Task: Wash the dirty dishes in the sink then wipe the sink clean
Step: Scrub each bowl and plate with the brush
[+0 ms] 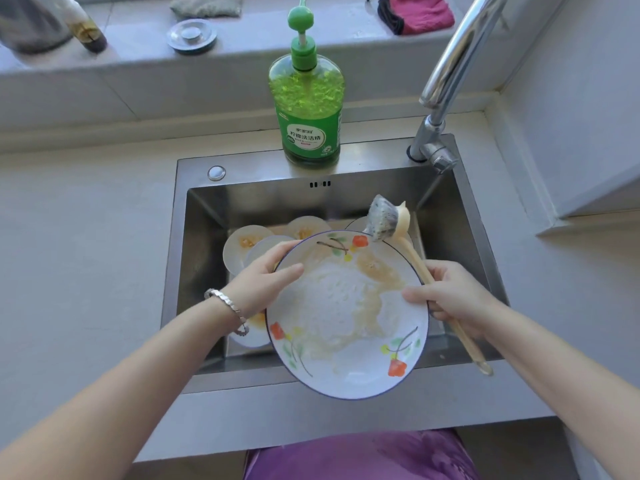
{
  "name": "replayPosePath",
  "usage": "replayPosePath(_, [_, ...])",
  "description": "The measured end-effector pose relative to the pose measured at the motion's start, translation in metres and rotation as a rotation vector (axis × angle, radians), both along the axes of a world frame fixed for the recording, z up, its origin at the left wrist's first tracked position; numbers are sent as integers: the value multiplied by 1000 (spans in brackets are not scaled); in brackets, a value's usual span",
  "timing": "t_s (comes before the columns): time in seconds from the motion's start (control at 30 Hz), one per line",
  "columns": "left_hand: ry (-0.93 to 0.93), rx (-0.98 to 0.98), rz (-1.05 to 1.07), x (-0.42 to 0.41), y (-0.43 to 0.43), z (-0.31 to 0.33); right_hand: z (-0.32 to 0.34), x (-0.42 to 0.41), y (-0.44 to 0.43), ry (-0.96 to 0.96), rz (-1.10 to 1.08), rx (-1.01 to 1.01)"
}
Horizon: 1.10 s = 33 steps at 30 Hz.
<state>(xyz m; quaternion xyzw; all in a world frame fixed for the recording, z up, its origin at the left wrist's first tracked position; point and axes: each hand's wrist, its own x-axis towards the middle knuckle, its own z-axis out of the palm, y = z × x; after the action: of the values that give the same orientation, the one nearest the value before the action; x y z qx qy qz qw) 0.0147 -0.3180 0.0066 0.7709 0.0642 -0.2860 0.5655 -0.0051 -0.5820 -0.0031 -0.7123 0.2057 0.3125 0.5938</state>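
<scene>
A large flowered plate (346, 344), smeared with white foam and yellowish residue, is held tilted over the steel sink (263, 199). My left hand (263, 282) grips its left rim with the thumb on the face. My right hand (450, 296) holds the right rim with its thumb and also clasps the wooden handle of a dish brush (384, 221), whose bristled head sticks up past the plate's far edge. Several small dirty dishes (242, 245) with orange scraps lie in the basin behind and under the plate.
A green dish-soap pump bottle (310, 109) stands on the sink's back ledge. The chrome faucet (446, 81) rises at the back right. On the sill behind lie a sink strainer (191, 36), a red cloth (419, 12), a grey cloth and a dark bottle.
</scene>
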Motion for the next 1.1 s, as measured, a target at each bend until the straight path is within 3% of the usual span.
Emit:
replayPosePath(0.13, [-68,-97,69,-17,-1,-4,7,2,2,-54,97,-24])
replayPosePath(0.3, [-81,-22,291,-38,2,-14,17,-6,-4,-437,245,-463])
replayPosePath(0.37, [-94,44,373,-41,7,-17,22,-10,-7,-629,392,-626])
replayPosePath(0.47, [-142,105,400,-38,6,-16,29,-20,-2,-682,779,-971])
replayPosePath(0.6, [-215,125,389,-37,0,-11,25,-44,19,-822,1062,-909])
replayPosePath(0.73, [-218,110,412,-42,-1,-10,14,-20,14,-632,899,-959])
replayPosePath(0.9, [-223,139,487,-39,1,-10,11,-49,31,-599,873,-587])
replayPosePath(1.1, [-182,98,488,-41,-5,-11,10,-3,31,-618,796,-944])
